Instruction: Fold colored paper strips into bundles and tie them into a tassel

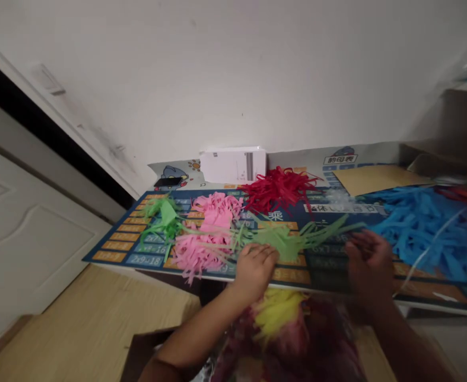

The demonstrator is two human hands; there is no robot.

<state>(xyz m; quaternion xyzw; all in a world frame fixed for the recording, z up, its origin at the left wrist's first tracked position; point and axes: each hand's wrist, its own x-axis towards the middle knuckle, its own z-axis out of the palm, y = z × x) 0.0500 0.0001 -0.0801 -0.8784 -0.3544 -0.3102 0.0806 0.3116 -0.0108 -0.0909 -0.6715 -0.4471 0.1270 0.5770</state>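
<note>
Sideways, left-to-right, lie green strips (297,241), left hand (255,267) clenched on them; right hand (370,261) unclear.

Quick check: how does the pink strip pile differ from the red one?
The pink pile lies near the front edge of the table, some strips overhanging it; the red pile sits farther back by the white box. Some green strips cross the pink pile; none cross the red pile. Both are loose heaps of cut paper.
</note>
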